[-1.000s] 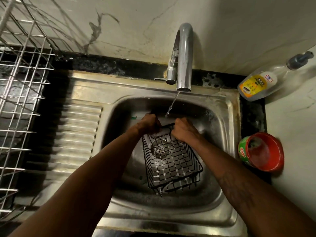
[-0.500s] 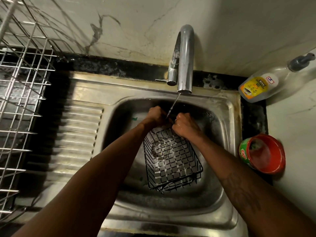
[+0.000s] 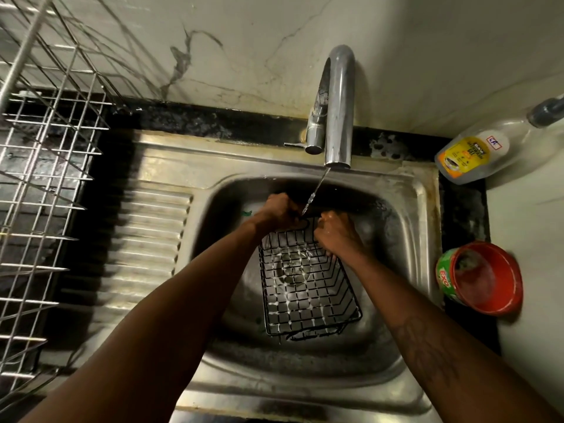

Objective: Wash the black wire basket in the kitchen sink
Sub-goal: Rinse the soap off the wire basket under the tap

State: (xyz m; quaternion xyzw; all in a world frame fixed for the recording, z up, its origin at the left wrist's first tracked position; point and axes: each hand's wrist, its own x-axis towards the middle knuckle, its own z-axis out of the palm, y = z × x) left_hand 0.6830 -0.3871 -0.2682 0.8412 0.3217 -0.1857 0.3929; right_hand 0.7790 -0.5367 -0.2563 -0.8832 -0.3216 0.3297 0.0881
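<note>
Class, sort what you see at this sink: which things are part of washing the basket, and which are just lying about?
In use: black wire basket, held by the left hand and right hand; sink; tap, running.
Lying about: soap bottle; red tub; metal dish rack.

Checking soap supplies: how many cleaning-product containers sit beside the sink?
2. A clear pump bottle at the back right corner; a red tub right of the sink. Others may lie out of view.
</note>
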